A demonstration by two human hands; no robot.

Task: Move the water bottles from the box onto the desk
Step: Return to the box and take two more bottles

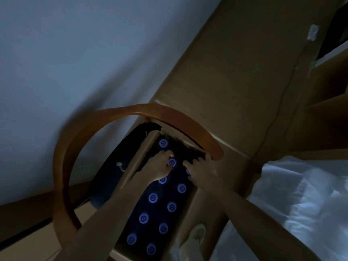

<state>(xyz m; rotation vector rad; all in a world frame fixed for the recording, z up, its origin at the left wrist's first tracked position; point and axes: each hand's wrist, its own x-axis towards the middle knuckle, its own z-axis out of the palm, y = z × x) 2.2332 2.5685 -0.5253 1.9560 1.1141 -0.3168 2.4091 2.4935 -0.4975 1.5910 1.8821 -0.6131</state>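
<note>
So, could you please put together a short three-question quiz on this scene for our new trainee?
1. True or false: both hands are down inside the open cardboard box.
2. Which hand has its fingers at the bottle cap in the upper part of the box: A) left hand, B) right hand?
3. What curved thing arches over the far end of the box?

Key
1. True: both reach in among the blue-marked caps.
2. A. Whether the fingers already grip that cap is too blurred to tell.
3. The curved wooden chair rail; the right hand's fingers sit near its end.
</note>
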